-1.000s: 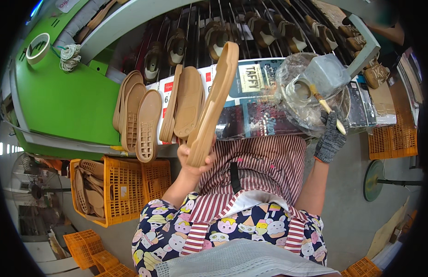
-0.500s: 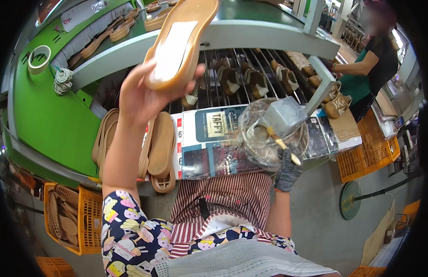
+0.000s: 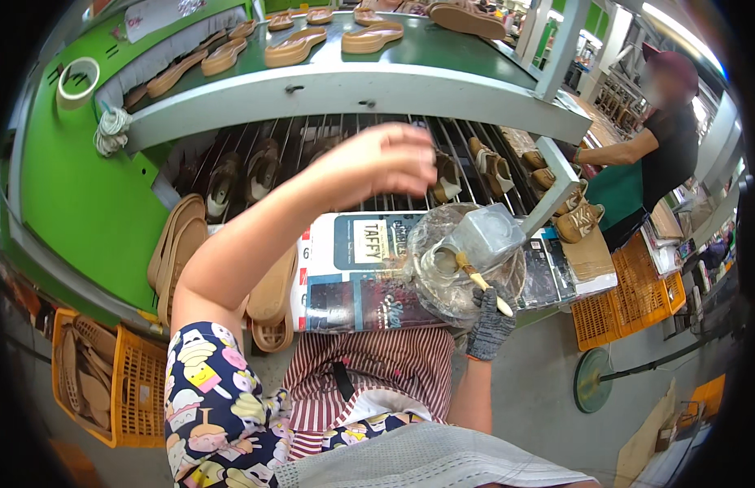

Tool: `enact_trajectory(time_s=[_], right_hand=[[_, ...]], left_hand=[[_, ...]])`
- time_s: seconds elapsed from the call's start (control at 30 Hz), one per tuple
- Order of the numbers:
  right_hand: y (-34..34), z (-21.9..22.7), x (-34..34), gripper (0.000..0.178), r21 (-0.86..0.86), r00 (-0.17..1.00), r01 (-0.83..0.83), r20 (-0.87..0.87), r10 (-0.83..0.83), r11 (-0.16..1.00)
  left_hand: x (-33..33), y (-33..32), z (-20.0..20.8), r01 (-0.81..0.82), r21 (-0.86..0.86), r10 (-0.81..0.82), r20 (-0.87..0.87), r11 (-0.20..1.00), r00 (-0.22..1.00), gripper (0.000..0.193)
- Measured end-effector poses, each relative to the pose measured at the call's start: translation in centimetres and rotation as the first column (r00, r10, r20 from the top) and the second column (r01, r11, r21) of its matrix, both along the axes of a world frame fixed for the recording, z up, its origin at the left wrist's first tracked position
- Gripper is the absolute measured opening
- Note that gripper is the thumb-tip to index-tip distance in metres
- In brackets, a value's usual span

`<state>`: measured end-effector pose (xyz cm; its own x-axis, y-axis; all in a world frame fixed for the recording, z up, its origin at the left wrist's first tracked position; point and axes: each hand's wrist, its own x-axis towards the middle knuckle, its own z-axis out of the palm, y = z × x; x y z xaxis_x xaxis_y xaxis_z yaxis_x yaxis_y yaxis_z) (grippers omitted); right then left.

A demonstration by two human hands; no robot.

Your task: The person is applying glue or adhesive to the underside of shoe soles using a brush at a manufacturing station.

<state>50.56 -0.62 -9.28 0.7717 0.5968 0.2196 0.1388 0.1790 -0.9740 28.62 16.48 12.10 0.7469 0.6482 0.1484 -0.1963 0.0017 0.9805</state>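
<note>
My left hand (image 3: 398, 161), bare and slightly blurred, reaches over the metal rods of the lower rack (image 3: 300, 138) with nothing in it; its fingers are loosely spread. Shoes stand on that rack, one beige shoe (image 3: 447, 177) just beyond my fingertips. My right hand (image 3: 490, 327), in a grey knit glove, grips a brush (image 3: 478, 281) by its pale handle. The bristle end rests at the mouth of a small pot (image 3: 439, 263), on a round plastic-covered tub (image 3: 426, 301). Beside the pot sits a translucent square container (image 3: 490, 232).
Tan soles lie on the upper green belt (image 3: 329, 69). More soles (image 3: 181, 244) lean at the left near a printed carton (image 3: 333, 281). Orange crates (image 3: 154, 382) stand low on both sides. A co-worker (image 3: 662, 138) stands at the right by several shoes (image 3: 579, 220).
My left hand has let go of the sole it held up and moved right and slightly down. The right hand still holds the brush at the pot. The view has shifted.
</note>
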Motion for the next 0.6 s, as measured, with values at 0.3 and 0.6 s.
enact_trajectory(time_s=[0.3,0.6], right_hand=[[0.6,0.1,1.4,0.025,-0.148,0.988,0.025,0.155,-0.002,0.989],[1.0,1.0,0.5,0.028,-0.093,0.996,0.034,0.083,-0.027,0.995]], left_hand=[[-14.1,-7.7,-10.3,0.013,0.647,0.376,-0.459,0.762,0.805,0.051],[-25.6,-8.0,-15.2,-0.617,0.348,0.648,-0.669,0.705,0.364,0.055]])
